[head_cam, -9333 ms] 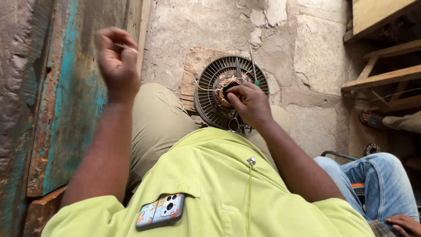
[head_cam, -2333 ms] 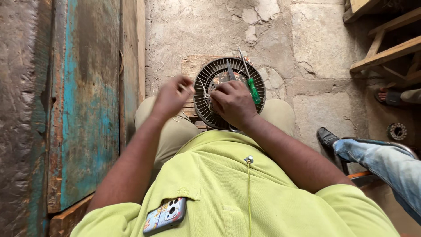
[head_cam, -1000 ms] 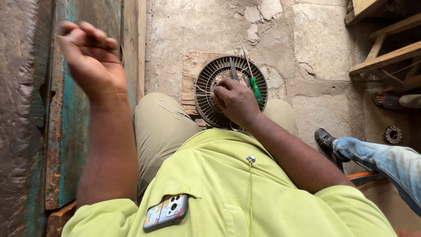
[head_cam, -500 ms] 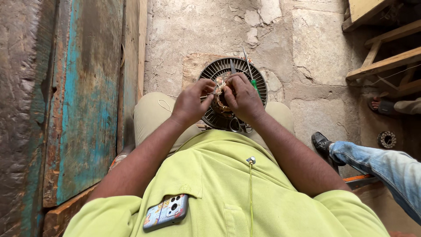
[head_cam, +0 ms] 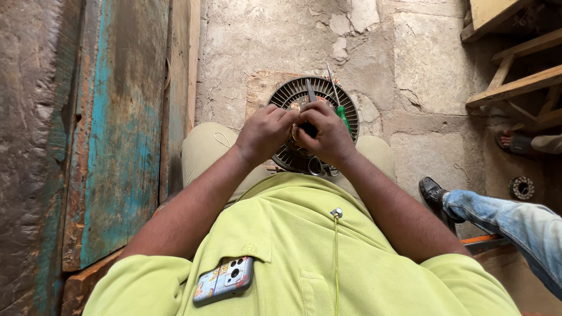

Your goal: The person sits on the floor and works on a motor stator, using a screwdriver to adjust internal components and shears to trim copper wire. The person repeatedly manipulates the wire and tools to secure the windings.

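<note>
Together, both hands, left [head_cam: 264, 133] and right [head_cam: 328, 136], curl knuckles-up, fingers pinched closed over the round slotted motor core [head_cam: 313, 124].

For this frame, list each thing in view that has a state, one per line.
Left hand: closed on the round slotted core, fingers curled.
Right hand: pressed on the core's centre.
Round slotted core: flat between the knees.
Green-handled screwdriver: resting on the core.
Phone: tucked in the shirt pocket, partly sticking out.

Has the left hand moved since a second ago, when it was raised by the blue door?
Yes. The left hand has come down and rightward from the blue door to the round finned stator, beside the right hand.
</note>
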